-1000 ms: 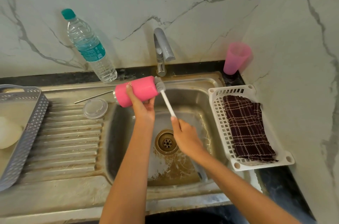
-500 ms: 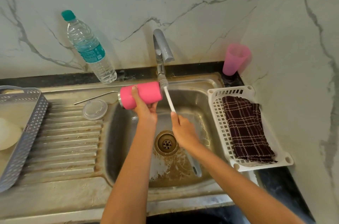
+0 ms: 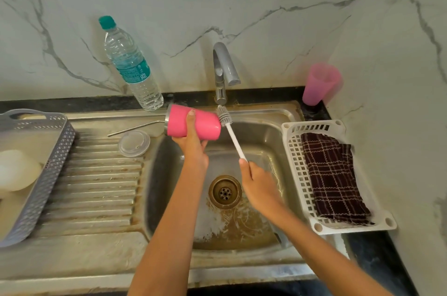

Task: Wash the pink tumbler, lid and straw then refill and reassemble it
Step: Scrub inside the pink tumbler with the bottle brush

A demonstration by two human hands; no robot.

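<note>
My left hand point(image 3: 193, 150) grips the pink tumbler point(image 3: 203, 123) sideways over the sink basin, its steel rim pointing left. My right hand point(image 3: 258, 184) holds the white handle of a bottle brush point(image 3: 233, 137). The brush's grey bristle head touches the tumbler's right end, just under the tap point(image 3: 223, 70). On the draining board to the left, the clear lid point(image 3: 134, 143) lies flat and the metal straw point(image 3: 135, 127) lies behind it.
A water bottle point(image 3: 130, 65) stands at the back wall. A pink cup point(image 3: 319, 83) sits in the back right corner. A white basket point(image 3: 297, 174) holding a dark checked cloth point(image 3: 336, 174) borders the sink's right; a grey basket point(image 3: 41, 186) sits far left. The drain point(image 3: 225, 191) lies below my hands.
The tumbler has shifted a little to the right, toward the tap. The brush head has come out into full view against the tumbler's right end.
</note>
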